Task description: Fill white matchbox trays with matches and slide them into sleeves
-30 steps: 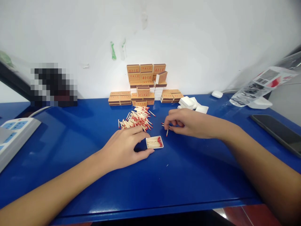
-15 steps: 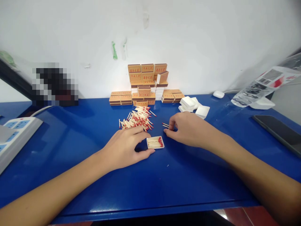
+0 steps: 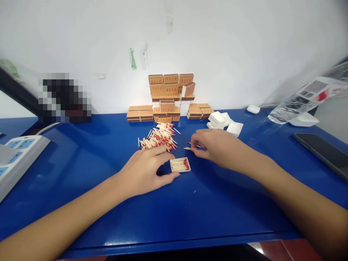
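A small white tray of matches [image 3: 180, 164] lies on the blue table [image 3: 81, 181]. My left hand [image 3: 145, 170] rests beside it, thumb and forefinger curled round the tray's left end. Just right of the tray, my right hand [image 3: 214, 146] pinches a few loose matches [image 3: 188, 148] against the table. A heap of red-tipped matches [image 3: 159, 139] lies behind my left hand.
Stacked tan matchboxes [image 3: 170, 96] stand against the wall. White inner trays [image 3: 224, 121] lie to their right. A power strip [image 3: 16, 154] is at the left edge; a phone [image 3: 322, 154] and a plastic bag [image 3: 301, 99] are at the right.
My right hand dropped the match it held, moved close to the tray, then drew back slightly and closed on loose matches on the table. My left hand stayed put.
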Demonstrator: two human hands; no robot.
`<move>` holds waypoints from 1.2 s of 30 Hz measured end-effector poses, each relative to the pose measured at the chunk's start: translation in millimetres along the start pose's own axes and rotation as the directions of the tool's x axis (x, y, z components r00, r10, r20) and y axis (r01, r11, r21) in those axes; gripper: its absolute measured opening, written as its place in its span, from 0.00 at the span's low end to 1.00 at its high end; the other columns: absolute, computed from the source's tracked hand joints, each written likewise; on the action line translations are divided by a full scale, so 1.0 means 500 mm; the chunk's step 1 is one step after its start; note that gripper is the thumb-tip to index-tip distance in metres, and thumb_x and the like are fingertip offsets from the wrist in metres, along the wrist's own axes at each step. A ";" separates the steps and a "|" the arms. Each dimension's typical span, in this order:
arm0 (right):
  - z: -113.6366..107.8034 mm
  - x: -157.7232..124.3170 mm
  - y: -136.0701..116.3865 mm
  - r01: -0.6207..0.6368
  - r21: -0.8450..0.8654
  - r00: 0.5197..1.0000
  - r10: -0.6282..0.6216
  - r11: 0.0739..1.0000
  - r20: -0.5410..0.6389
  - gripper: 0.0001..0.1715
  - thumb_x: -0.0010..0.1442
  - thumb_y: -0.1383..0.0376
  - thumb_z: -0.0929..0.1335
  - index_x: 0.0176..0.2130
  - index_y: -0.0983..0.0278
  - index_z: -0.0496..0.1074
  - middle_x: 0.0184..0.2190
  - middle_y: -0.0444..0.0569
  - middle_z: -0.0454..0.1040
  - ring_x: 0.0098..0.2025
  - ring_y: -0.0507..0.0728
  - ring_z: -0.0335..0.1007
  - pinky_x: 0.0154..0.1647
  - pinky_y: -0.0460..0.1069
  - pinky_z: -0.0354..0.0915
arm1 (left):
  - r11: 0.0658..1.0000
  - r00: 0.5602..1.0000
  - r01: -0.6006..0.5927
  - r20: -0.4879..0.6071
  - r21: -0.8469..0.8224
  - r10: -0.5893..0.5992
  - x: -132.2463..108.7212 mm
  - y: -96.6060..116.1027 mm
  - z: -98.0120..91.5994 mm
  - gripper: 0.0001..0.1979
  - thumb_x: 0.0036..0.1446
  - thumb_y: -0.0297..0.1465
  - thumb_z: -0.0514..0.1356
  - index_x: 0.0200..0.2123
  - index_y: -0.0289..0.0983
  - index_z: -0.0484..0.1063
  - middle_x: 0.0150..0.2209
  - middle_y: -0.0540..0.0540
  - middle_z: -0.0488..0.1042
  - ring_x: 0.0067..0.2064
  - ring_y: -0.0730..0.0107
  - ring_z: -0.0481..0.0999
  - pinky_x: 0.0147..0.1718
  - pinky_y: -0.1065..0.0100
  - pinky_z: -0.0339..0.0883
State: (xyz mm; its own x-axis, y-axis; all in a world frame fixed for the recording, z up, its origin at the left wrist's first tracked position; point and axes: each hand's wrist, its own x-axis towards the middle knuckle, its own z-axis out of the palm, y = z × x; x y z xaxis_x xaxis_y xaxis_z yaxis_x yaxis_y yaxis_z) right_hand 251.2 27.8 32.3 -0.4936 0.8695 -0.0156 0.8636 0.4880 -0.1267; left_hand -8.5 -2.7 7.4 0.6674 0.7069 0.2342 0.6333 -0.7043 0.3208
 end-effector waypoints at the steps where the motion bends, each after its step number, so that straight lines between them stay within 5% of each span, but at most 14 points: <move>1: 0.000 0.001 0.001 0.033 -0.013 0.999 -0.033 0.999 -0.007 0.06 0.67 0.65 0.69 0.37 0.62 0.75 0.37 0.49 0.78 0.34 0.56 0.70 0.33 0.50 0.56 | 1.000 1.000 -0.001 -0.002 -0.001 0.001 0.000 0.000 0.000 0.16 0.65 0.42 0.65 0.49 0.39 0.80 0.41 0.47 0.79 0.38 0.65 0.80 0.36 0.64 0.72; 19: 0.013 0.006 0.025 0.126 0.163 0.990 -0.135 0.979 0.045 0.07 0.68 0.63 0.67 0.38 0.63 0.72 0.37 0.49 0.77 0.33 0.55 0.68 0.35 0.50 0.59 | 1.000 1.000 -0.022 -0.008 0.007 0.023 0.001 -0.001 -0.001 0.15 0.66 0.42 0.65 0.49 0.39 0.80 0.42 0.46 0.79 0.38 0.65 0.80 0.35 0.65 0.71; 25: -0.013 -0.011 -0.034 0.195 0.234 0.980 -0.199 0.952 -0.007 0.07 0.69 0.61 0.69 0.38 0.62 0.72 0.37 0.47 0.76 0.34 0.54 0.70 0.36 0.49 0.59 | 1.000 1.000 -0.011 -0.004 0.004 0.011 -0.002 -0.001 -0.003 0.15 0.64 0.41 0.67 0.48 0.38 0.80 0.40 0.47 0.79 0.37 0.65 0.80 0.34 0.65 0.71; 30: -0.021 -0.020 -0.094 0.161 0.117 0.979 -0.174 0.980 0.111 0.07 0.70 0.66 0.68 0.37 0.65 0.72 0.39 0.51 0.77 0.36 0.56 0.74 0.36 0.50 0.60 | 1.000 1.000 -0.025 -0.010 -0.009 0.025 -0.001 -0.001 -0.001 0.14 0.64 0.39 0.67 0.47 0.37 0.80 0.41 0.46 0.79 0.38 0.64 0.80 0.35 0.64 0.71; 36: -0.021 -0.020 -0.062 0.230 0.180 0.973 -0.231 0.956 -0.016 0.06 0.70 0.64 0.69 0.40 0.63 0.74 0.39 0.48 0.77 0.34 0.53 0.70 0.35 0.49 0.59 | 1.000 1.000 -0.022 -0.010 -0.006 0.022 0.001 0.000 -0.002 0.15 0.64 0.40 0.67 0.49 0.39 0.80 0.40 0.47 0.79 0.37 0.65 0.80 0.34 0.65 0.71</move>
State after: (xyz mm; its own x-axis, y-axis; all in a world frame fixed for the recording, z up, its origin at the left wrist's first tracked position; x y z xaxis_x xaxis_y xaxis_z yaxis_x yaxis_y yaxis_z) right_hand 230.2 4.7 46.6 -0.6777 0.7347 0.0303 0.6942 0.6528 -0.3032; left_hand -8.5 -2.4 8.3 0.6775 0.6916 0.2503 0.6158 -0.7195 0.3211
